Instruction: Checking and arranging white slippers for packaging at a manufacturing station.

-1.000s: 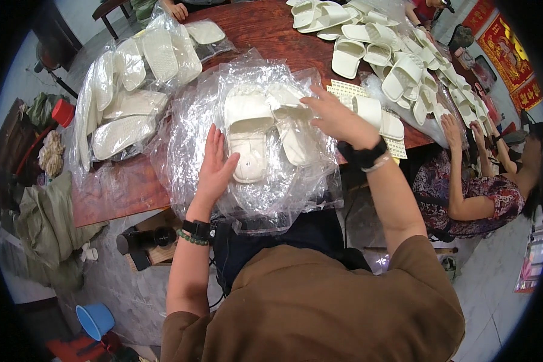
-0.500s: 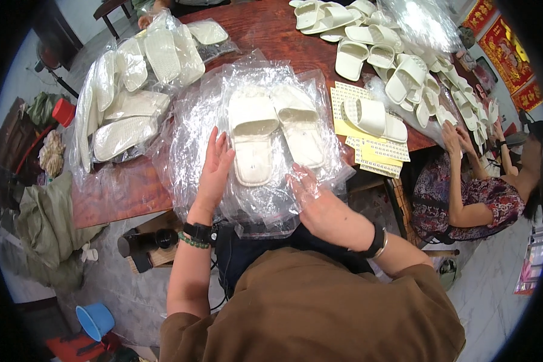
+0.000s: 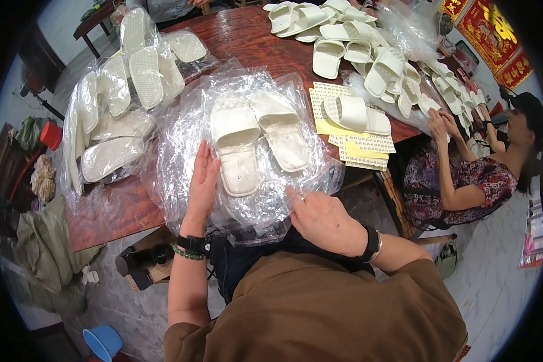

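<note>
Pressing down on a crinkly clear plastic bag (image 3: 181,139), the person at the near edge of the wooden table (image 3: 247,42) has both hands spread flat and well apart, neither one closed around anything. The left hand (image 3: 202,181) lies open, palm down, on the bag just beside the left slipper, fingers pointing away from the body. The right hand (image 3: 320,217) rests open on the bag's near edge, which hangs a little over the table's rim, fingers aimed toward the slippers. Under the plastic lie two cream slippers (image 3: 256,139), one pair, side by side and touching near their far ends. Their long axes run from the person's body toward the far side of the table, the right one tilted a bit so its near end swings right; the broad straps sit at the far half. To the left sits a stack of bagged slippers (image 3: 120,108); I count roughly seven or eight, though the overlapping plastic makes the count unsure. To the right, one loose slipper (image 3: 353,114) lies crosswise on a few yellow and white sticker sheets (image 3: 362,148), three or four as far as I can tell. Beyond that a heap of loose slippers (image 3: 356,42), more than a dozen, spreads across the far right of the table. Another person (image 3: 470,175) in a patterned dress sits at the right end, hands together by the table edge.
</note>
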{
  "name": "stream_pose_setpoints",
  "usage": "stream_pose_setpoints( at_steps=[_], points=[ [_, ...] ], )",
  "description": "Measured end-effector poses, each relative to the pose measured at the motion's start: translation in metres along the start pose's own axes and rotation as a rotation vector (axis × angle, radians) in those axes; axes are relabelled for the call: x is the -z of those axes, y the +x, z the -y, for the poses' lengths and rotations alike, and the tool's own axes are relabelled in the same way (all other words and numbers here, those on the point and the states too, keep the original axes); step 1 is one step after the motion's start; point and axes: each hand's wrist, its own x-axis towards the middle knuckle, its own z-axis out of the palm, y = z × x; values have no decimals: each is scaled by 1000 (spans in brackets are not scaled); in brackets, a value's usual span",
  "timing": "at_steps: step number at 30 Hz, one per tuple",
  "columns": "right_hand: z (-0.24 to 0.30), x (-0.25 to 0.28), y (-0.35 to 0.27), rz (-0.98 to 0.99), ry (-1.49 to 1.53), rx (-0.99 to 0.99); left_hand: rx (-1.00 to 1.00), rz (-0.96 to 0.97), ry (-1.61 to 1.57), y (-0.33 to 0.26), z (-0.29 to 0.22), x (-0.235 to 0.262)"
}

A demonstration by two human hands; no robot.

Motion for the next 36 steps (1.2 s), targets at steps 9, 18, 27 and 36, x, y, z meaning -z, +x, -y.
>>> stream_pose_setpoints(
  at_steps=[9,18,27,36],
  points=[
    [-8,-4,7,-118,57,228,-36,12,26,2,5,1],
    [-13,-22,3,-168,-91,334,-83,-5,74,3,11,-3],
    [-29,-22,40,-157,42,353,-128,-84,14,3,14,-8],
    [-57,-42,51,-197,147,326,-80,-103,22,-3,10,-9]
  ],
)
